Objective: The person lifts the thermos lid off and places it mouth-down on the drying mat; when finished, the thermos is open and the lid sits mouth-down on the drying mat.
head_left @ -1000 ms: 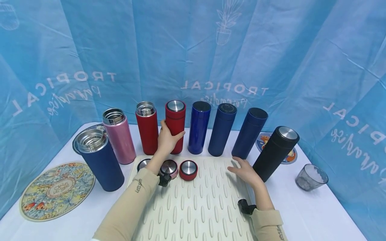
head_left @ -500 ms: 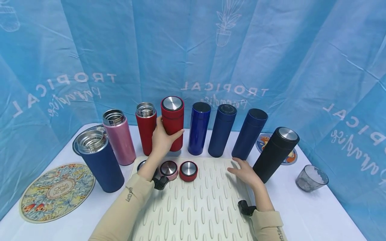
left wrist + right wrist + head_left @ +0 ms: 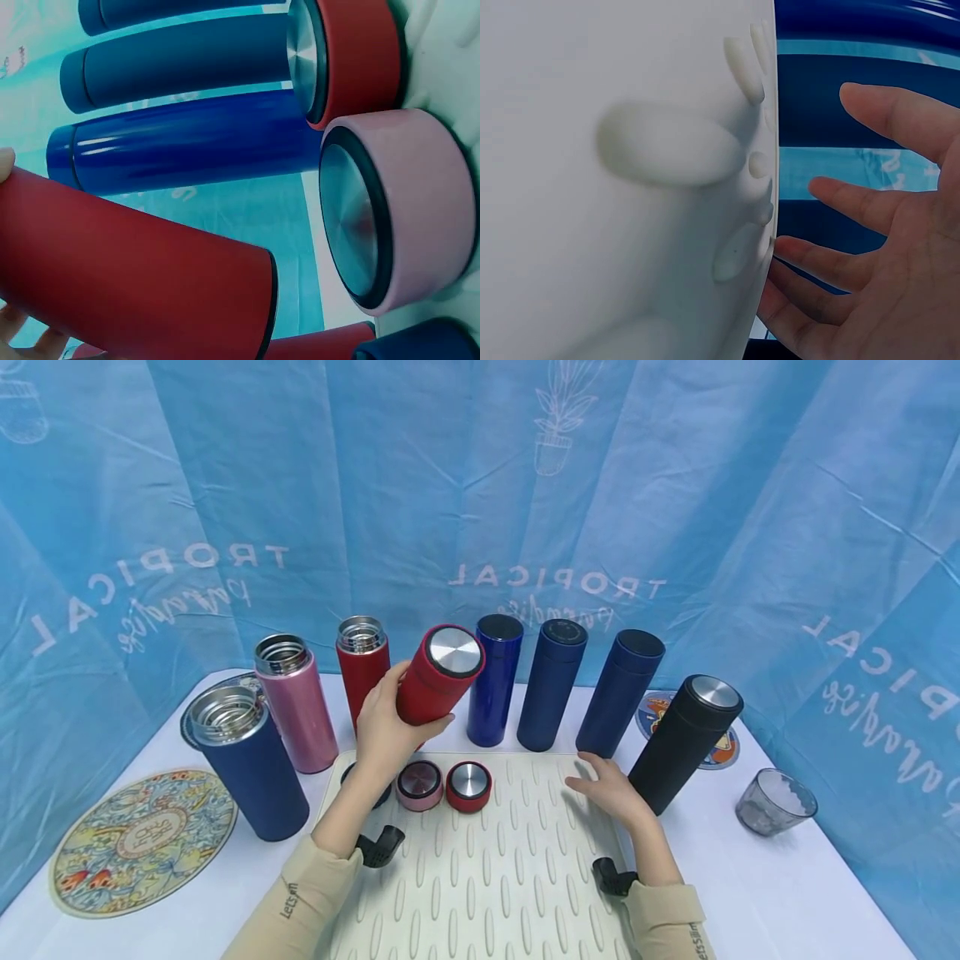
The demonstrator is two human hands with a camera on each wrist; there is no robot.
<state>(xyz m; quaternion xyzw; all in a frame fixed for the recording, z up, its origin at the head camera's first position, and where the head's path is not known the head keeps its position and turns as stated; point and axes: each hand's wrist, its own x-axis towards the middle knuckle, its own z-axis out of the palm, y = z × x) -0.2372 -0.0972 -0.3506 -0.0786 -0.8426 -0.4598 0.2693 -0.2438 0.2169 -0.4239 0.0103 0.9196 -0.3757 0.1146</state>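
Observation:
My left hand (image 3: 386, 727) grips a red thermos (image 3: 438, 681) with a silver-topped lid, raised off the table and tilted with its top to the right. In the left wrist view the red thermos (image 3: 142, 277) lies across the lower left, fingers (image 3: 30, 337) around it. My right hand (image 3: 611, 789) rests at the mat's right edge, fingers spread and holding nothing; the right wrist view shows this hand (image 3: 885, 240) too. Below the left hand sit a red lid (image 3: 468, 787), a pink lid (image 3: 419, 785) and a dark lid, partly covered by the left arm.
Lidless red (image 3: 362, 672), pink (image 3: 298, 710) and navy (image 3: 251, 768) thermoses stand at left. Shiny blue (image 3: 495, 681), two navy and black (image 3: 675, 752) thermoses with lids stand at right. A ribbed white mat (image 3: 480, 877), a glass (image 3: 776, 802) and patterned round placemats (image 3: 150, 835) are there too.
The left hand has lifted the red thermos from the back row, brought it nearer and tipped it to the right. The right hand has stayed in place.

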